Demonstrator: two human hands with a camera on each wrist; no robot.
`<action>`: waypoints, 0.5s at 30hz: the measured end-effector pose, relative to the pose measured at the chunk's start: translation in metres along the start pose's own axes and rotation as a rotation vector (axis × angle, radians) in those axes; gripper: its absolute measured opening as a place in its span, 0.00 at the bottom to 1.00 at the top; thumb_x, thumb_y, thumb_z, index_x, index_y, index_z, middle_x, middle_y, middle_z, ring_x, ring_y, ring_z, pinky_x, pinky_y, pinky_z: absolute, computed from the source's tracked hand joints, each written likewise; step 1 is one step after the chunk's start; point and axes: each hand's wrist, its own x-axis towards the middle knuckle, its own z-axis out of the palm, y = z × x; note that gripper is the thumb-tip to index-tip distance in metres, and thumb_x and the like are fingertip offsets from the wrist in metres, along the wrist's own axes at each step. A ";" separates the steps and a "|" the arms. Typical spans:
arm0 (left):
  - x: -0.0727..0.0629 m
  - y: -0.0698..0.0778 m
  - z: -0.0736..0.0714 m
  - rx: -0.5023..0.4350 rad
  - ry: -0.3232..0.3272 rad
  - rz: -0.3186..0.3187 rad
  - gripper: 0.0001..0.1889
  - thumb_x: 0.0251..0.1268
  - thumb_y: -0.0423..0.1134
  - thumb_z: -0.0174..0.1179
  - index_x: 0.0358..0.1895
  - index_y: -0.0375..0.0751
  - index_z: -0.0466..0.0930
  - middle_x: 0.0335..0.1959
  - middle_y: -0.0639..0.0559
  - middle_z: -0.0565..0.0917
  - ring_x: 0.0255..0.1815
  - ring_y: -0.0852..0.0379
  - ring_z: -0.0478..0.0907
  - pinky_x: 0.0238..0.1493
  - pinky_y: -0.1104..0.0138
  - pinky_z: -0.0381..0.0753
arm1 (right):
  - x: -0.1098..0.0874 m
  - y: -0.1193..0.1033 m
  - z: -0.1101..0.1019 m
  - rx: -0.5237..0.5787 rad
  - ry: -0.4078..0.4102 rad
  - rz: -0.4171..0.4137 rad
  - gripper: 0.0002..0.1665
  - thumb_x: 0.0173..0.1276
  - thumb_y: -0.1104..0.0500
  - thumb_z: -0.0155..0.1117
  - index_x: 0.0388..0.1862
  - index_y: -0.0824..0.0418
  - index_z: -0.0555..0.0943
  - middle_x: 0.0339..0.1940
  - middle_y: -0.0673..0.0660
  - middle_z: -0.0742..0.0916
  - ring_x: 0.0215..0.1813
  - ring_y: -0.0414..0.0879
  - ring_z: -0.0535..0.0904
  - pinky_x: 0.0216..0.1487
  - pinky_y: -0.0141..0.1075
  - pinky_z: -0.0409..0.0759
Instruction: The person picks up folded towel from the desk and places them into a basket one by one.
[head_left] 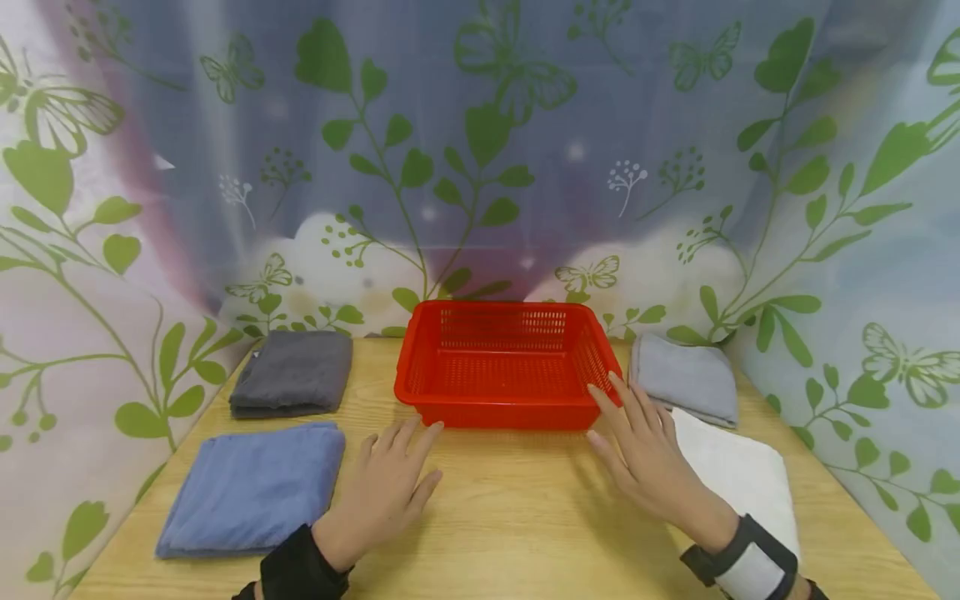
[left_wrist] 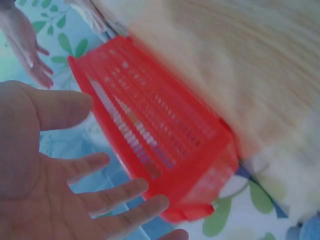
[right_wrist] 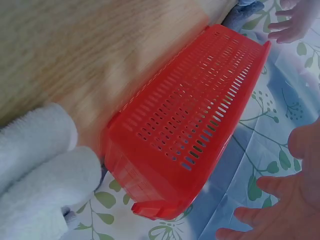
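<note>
L hand was released, fingers loose & spread, over the wood table, just R of the blue cloth & nr the front L corner of the red basket. R hand was likewise released, fingers extended & apart; in the head view its fingertips overlapped the basket's front R corner, but cdn't tell re contact. Basket sat upright toward the back of the table, approx. centred, btwn the cloths on either side, w/ a long side facing the person & its perforated floor & walls visible. On the L, a folded dk. gray cloth lay behind the blue one, also folded. On the R, a folded lt. gray cloth lay nr the basket's side, w/ a white cloth in front of it, partly hidden by the R hand & wrist. Each wrist had a band: black band on the L, black-&-white band on the R. Behind hung a curtain w/ green leaf & butterfly prints.
</note>
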 end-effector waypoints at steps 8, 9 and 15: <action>-0.006 -0.026 -0.017 0.048 0.046 -0.044 0.06 0.61 0.29 0.59 0.38 0.43 0.76 0.52 0.41 0.83 0.55 0.40 0.79 0.46 0.45 0.79 | 0.014 0.005 0.006 -0.005 -0.021 -0.015 0.38 0.77 0.48 0.57 0.81 0.54 0.60 0.82 0.67 0.61 0.81 0.70 0.50 0.72 0.71 0.50; -0.007 -0.029 -0.019 0.049 0.045 -0.058 0.06 0.61 0.28 0.59 0.34 0.44 0.75 0.50 0.41 0.83 0.53 0.41 0.79 0.44 0.45 0.78 | 0.016 0.006 0.007 -0.009 -0.027 -0.015 0.38 0.77 0.48 0.56 0.81 0.54 0.60 0.81 0.67 0.61 0.81 0.70 0.50 0.72 0.71 0.50; -0.012 -0.051 -0.026 0.079 0.052 -0.105 0.11 0.60 0.28 0.59 0.27 0.47 0.70 0.38 0.46 0.81 0.39 0.46 0.77 0.34 0.55 0.73 | 0.020 0.010 0.011 -0.027 -0.059 -0.003 0.37 0.78 0.47 0.55 0.80 0.56 0.61 0.81 0.68 0.62 0.81 0.71 0.50 0.72 0.71 0.51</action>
